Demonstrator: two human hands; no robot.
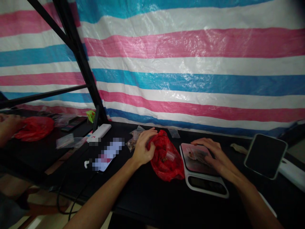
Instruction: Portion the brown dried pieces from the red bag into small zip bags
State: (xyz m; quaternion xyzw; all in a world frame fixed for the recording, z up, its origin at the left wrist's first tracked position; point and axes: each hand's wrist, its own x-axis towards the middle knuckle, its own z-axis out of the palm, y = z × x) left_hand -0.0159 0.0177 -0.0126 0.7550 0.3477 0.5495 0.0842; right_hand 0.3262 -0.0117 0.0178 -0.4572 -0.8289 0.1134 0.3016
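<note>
My left hand [143, 148] grips the top of a red plastic bag [166, 159], with a small transparent packet [170, 156] showing at its mouth. Just behind that hand lies a crumpled transparent bag [134, 138] with small items inside. My right hand [214, 154] is curled over a small transparent bag [196, 154] on the platform of a white digital scale [202, 183]. The scale's display [207, 185] is dark. At the far left, a co-worker's hand [8, 125] lies next to another red plastic bag [34, 128].
The black table [147, 197] holds a white power bank [98, 133], a pixelated card or phone [107, 154] and a dark tablet [265, 156]. A striped tarpaulin [190, 86] hangs behind, with a black metal frame [78, 60] at the left. A cable trails off the front edge.
</note>
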